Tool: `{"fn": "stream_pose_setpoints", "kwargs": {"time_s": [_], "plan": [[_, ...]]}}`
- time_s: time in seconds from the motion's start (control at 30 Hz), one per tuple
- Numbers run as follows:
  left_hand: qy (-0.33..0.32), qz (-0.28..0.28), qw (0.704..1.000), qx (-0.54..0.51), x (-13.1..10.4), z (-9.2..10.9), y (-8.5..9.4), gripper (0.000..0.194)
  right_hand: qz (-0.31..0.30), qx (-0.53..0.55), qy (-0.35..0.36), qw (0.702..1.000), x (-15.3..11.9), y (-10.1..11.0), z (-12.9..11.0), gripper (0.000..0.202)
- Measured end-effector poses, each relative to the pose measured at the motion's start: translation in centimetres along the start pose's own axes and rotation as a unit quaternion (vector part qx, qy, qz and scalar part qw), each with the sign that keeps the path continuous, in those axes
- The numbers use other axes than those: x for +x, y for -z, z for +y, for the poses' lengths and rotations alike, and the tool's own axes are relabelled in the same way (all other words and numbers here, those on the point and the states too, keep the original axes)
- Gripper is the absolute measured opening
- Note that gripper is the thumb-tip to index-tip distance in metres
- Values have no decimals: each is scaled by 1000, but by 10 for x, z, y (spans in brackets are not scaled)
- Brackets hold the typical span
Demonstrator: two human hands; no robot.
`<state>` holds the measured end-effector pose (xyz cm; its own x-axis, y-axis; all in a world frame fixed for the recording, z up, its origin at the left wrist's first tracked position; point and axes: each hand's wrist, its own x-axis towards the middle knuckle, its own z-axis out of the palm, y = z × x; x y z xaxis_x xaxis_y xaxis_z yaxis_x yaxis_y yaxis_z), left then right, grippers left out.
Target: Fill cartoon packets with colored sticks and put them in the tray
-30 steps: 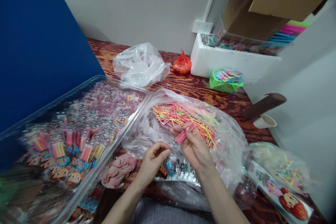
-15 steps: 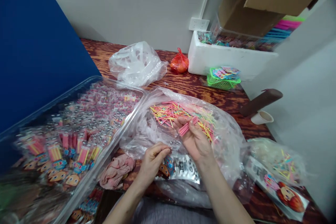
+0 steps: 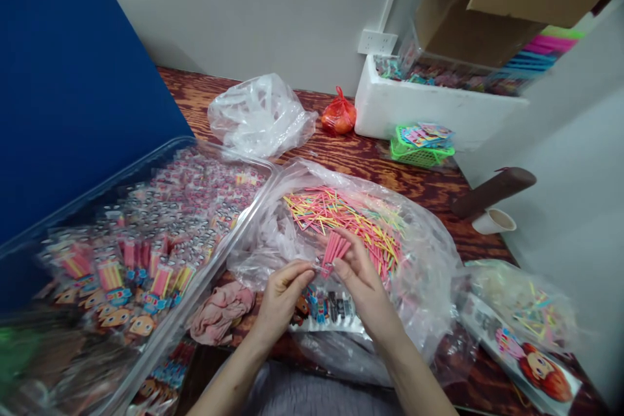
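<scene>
Pink sticks [image 3: 335, 251] stand in a small bundle between the thumb and fingers of my right hand [image 3: 358, 276]. My left hand [image 3: 286, 289] pinches at the near end of the bundle, seemingly on the edge of a small clear packet; the packet is hard to make out. Beneath both hands lies a silver printed packet [image 3: 344, 312] with a cartoon figure. Behind them, loose pink, yellow and green sticks [image 3: 341, 211] are heaped on a large clear plastic bag [image 3: 429, 234].
A clear tub [image 3: 244, 221] of filled packets stands left, beside a pink cloth [image 3: 221, 313]. Farther back are a plastic bag [image 3: 263, 117], red bag [image 3: 338, 114], green basket [image 3: 422, 153] and foam box [image 3: 433, 107]. A paper cup [image 3: 493, 221] and printed packet [image 3: 541, 364] are right.
My right hand has brought the pink sticks down and left, to my left hand. The bundle has turned more upright. The view has shifted slightly.
</scene>
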<state>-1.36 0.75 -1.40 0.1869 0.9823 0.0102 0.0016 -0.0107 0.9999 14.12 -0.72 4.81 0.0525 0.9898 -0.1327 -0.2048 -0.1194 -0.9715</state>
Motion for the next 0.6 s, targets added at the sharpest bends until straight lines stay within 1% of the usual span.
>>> {"fn": "stream_pose_setpoints", "kwargs": {"time_s": [0.07,0.13,0.17,0.2,0.33,0.43,0.5,0.6], "plan": [[1,5,1000,-3,-2,1,1,20,18,-45,43,998,-4,-1,3,30],[1,13,1000,-12,-4,2,2,19,-5,-105,85,991,-6,-2,8,19],[2,15,1000,-17,-5,3,2,18,-24,-131,99,986,-7,-3,11,17],[4,16,1000,-22,-6,4,3,18,-36,-152,109,982,-8,-4,14,17],[23,27,999,-27,-9,5,11,17,-45,-199,130,970,-10,-9,16,20],[30,44,999,-9,-12,1,22,20,-91,-211,128,965,-11,-13,15,23],[31,84,996,21,-16,-6,32,24,-92,-185,109,972,-13,-13,16,28],[34,192,976,97,-19,-25,45,27,-58,-176,76,980,-16,0,26,25]]}}
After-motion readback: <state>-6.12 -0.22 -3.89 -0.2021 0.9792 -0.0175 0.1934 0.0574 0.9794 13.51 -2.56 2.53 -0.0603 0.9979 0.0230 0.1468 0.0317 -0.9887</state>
